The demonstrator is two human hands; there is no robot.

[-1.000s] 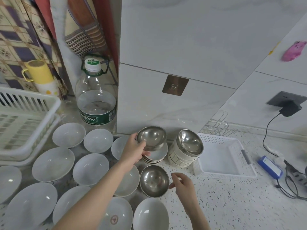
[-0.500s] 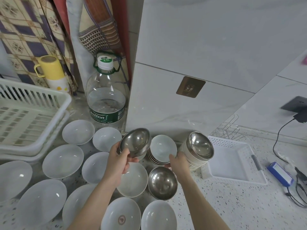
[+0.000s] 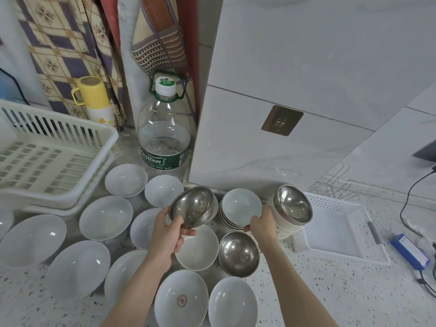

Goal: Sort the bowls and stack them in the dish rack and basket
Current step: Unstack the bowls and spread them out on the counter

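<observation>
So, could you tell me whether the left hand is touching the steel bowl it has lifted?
Touching: the head view shows the left hand gripping the steel bowl, thumb on its rim.

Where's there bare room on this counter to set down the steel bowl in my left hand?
Bare counter lies right of the loose steel bowl, in front of the white basket. The basket's floor and the dish rack also look free. Left of your left hand it's crowded with white bowls nearly touching.

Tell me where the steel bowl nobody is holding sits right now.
In the head view the loose steel bowl sits on the counter at centre, just below the right hand, right of a white bowl.
</observation>
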